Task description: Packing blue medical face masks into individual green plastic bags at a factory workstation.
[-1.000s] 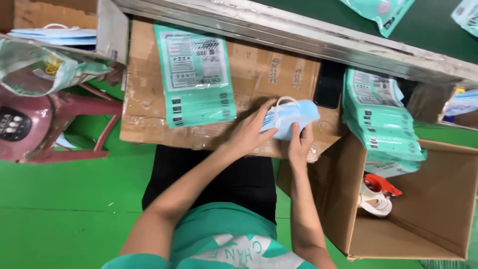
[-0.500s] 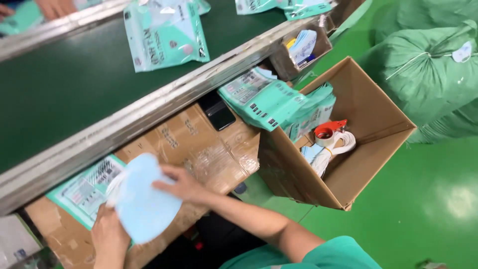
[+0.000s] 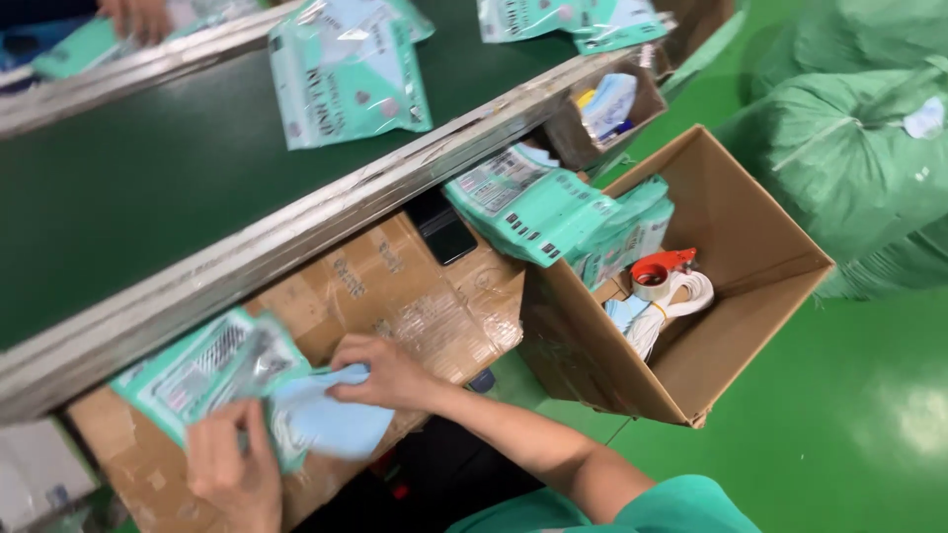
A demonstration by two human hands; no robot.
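Right hand pinches the soft, light blue masks by the top edge; left hand grips the slippery pouch open.

A green conveyor belt is running diagonally across the upper left, edged by a metal rail. A sealed teal packet is lying on the belt, with more packets lying further along. A black phone is resting just under the rail. A stack of teal pouches is leaning over the near edge of an open cardboard box. Inside the box, a red tape dispenser is sitting against a white coil. A small carton is holding pale items beside the rail. Green sacks are lying on the green floor at right.
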